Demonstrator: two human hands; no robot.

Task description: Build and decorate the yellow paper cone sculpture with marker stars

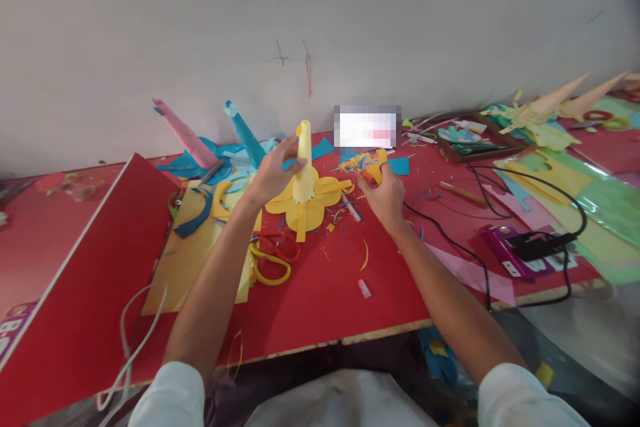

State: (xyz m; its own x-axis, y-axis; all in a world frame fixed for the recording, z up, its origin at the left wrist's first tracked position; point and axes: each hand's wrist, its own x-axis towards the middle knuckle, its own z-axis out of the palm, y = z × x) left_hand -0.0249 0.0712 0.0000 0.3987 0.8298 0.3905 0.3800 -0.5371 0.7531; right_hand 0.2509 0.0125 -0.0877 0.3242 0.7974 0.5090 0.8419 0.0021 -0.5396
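Observation:
A pale yellow paper cone [303, 167] stands upright on a flower-shaped yellow paper base [304, 215] in the middle of the red table. My left hand [274, 170] holds the cone from the left, thumb across its front and fingers behind. To the right, my right hand [385, 192] is wrapped around a yellow and orange glue gun [369, 163], its nozzle pointing left toward the cone. The two are apart. Yellow-handled scissors [270, 265] and red-handled scissors [289, 247] lie just in front of the flower base, with paper scraps around.
Pink [187, 133] and blue [245, 137] paper cones lean behind my left arm. A red board [95, 280] stands at the left. A black cord runs right of my arm near a purple extension box [520, 257]. A dark tray [480, 140] sits by the wall.

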